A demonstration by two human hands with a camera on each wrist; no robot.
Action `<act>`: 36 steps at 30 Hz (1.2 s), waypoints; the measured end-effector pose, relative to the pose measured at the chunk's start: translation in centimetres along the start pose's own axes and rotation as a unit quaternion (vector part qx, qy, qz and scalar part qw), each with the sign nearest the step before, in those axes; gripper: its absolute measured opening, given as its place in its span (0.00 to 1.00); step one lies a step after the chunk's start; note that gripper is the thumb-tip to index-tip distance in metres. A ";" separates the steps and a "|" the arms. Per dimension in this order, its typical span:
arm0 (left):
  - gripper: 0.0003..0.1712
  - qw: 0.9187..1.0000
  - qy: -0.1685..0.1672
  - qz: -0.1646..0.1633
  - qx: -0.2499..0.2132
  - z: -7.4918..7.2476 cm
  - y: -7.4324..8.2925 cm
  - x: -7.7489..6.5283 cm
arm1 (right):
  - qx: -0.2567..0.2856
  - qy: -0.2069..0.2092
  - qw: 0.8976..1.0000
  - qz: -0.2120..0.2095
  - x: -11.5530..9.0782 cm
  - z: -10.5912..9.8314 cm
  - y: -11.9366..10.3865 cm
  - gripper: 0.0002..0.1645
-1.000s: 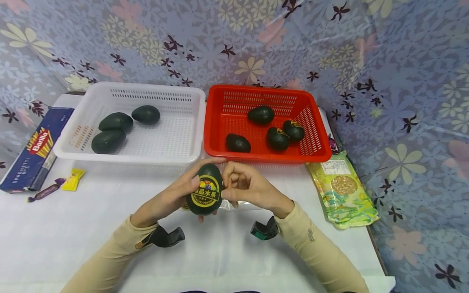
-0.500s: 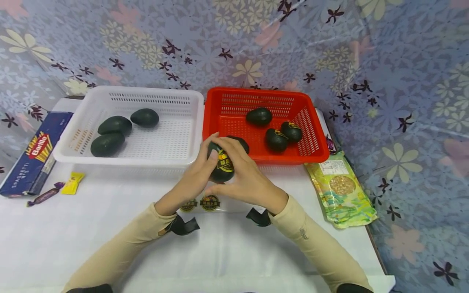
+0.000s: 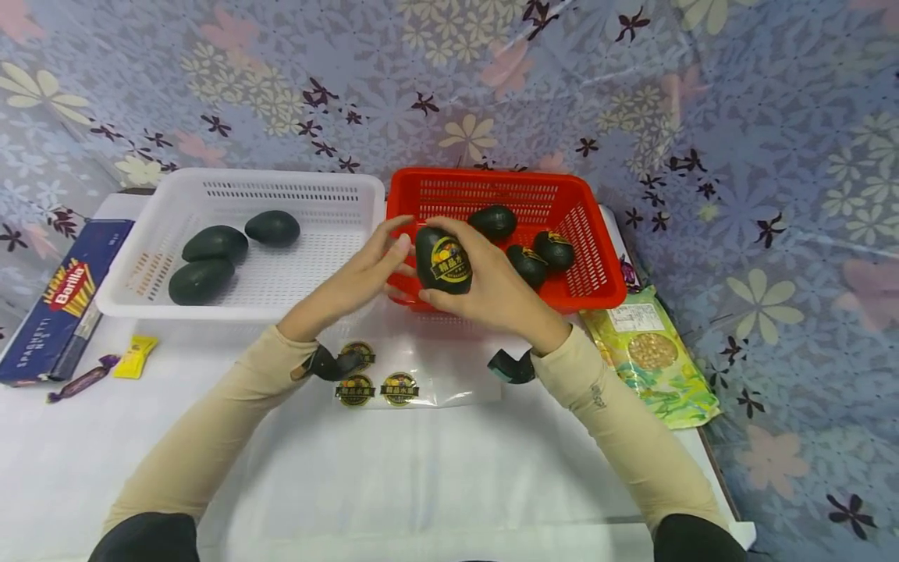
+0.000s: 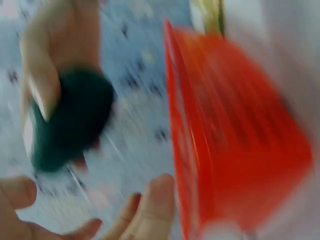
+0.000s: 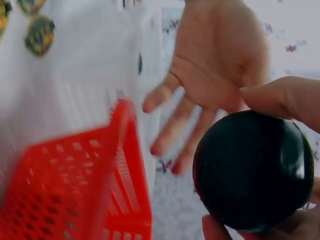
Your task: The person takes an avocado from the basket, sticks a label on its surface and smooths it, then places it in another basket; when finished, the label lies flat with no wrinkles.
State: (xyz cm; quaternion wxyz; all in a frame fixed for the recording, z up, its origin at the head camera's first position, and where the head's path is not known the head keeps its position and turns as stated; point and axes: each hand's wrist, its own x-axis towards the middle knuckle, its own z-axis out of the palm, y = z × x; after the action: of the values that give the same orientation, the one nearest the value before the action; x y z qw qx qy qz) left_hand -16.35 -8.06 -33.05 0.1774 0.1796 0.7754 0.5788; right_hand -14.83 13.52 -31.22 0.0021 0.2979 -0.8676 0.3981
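Head view: I am seeing the right hand [image 3: 495,282] grasping a labelled avocado [image 3: 441,265] above the near-left part of the red basket [image 3: 495,176]. The left hand [image 3: 357,286] is hovering just beside the fruit, gripping nothing. A sticker sheet [image 3: 449,382] is lying nearer the wearer.

Left wrist view, blurred: the right hand is holding the avocado apart from the left fingertips.

Right wrist view: thumb and fingers are clasping the avocado; the left hand's fingers are pointing past it, loosely spread.

The held avocado [image 3: 430,261] looks smooth and glossy — the red basket [image 3: 485,191] plastic, the sleeves [image 3: 632,429] matt cloth.
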 end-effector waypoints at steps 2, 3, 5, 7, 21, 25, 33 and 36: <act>0.33 1.000 0.010 -0.022 0.000 -1.7 -0.3 1.0 | -0.011 -0.004 1.000 0.027 0.9 -0.9 0.5 0.50; 0.33 0.999 0.017 -0.032 0.007 -2.6 -0.4 1.3 | -0.016 -0.008 0.999 0.040 1.3 -1.3 0.8 0.50; 0.33 0.998 0.027 -0.051 0.023 -4.4 -0.7 1.8 | -0.024 -0.017 0.998 0.063 2.0 -2.0 1.4 0.51; 0.32 0.996 0.037 -0.067 0.048 -6.1 -0.9 2.0 | -0.036 -0.024 0.996 0.082 2.7 -2.7 2.2 0.51; 0.37 0.960 0.106 -0.148 0.211 -14.5 -2.5 3.5 | -0.126 -0.153 0.958 0.208 8.2 -5.6 9.2 0.46; 0.36 0.937 0.122 -0.158 0.287 -15.7 -4.3 3.8 | -0.115 -0.188 0.949 0.225 8.5 -5.1 10.7 0.45; 0.35 0.905 0.084 -0.204 0.364 -17.2 -7.5 2.8 | -0.117 -0.218 0.943 0.225 7.9 -3.5 12.6 0.43; 0.37 0.902 0.052 -0.225 0.366 -17.5 -7.7 2.8 | -0.112 -0.219 0.943 0.225 7.7 -3.3 13.0 0.43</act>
State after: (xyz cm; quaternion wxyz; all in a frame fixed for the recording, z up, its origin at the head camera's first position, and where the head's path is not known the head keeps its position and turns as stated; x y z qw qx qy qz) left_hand -27.80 -23.30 -36.00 0.1837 0.0224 0.9605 0.2076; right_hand -28.67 18.39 -36.09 -0.2442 0.1726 -0.9301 0.2133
